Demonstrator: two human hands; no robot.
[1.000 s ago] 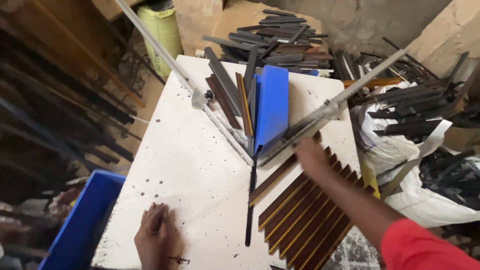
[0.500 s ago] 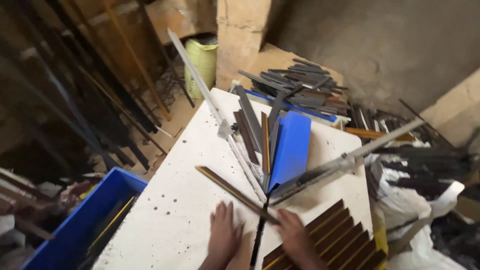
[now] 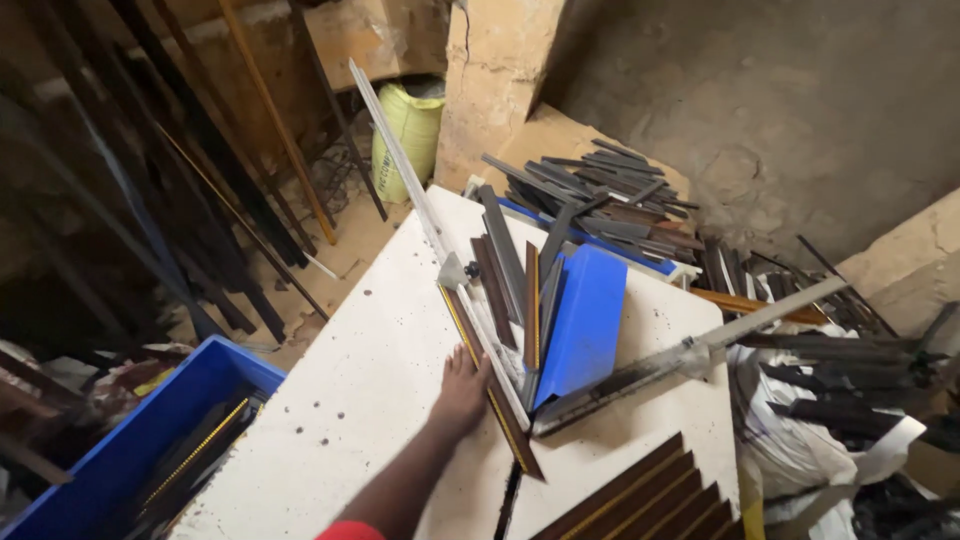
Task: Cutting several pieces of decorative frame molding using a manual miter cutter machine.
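On the white table (image 3: 350, 400), mid-width: which hand, and on what? (M.)

Left hand (image 3: 462, 392), arm reaching in from the lower edge of view. It lies on a long brown strip (image 3: 490, 385) with a gold line along one edge. Right hand not in view. (T.)

Fingers? (M.)

Stretched out nearly flat, palm down, tips resting on the strip's near edge. Nothing is wrapped or pinched; it is a press, not a hold. (T.)

Where does the strip sit? (M.)

Flat on the table, snug along the near side of a pale guide rail (image 3: 400, 160) that runs diagonally up and away. The strip's lower end reaches past the hand towards a dark slot in the table. A second rail (image 3: 700, 350) meets the first in a V, and a blue panel (image 3: 585, 320) leans between them with several grey and brown strips. (T.)

Handling? (M.)

Judging by its looks, it is thin, narrow, stiff along its length and light; it would probably sag or whip a little if lifted by one end. The finished face may scuff, and the cut ends look pointed. Best taken near the middle, thumb and fingers across the two long edges, away from the tips. (T.)

Surroundings? (M.)

Blue crate (image 3: 130, 450) at the table's left, more strips inside. Row of brown strips (image 3: 640, 500) at the lower right. Heap of dark offcuts (image 3: 600, 190) beyond the far corner — yellow-green sack (image 3: 410, 130) behind. (T.)
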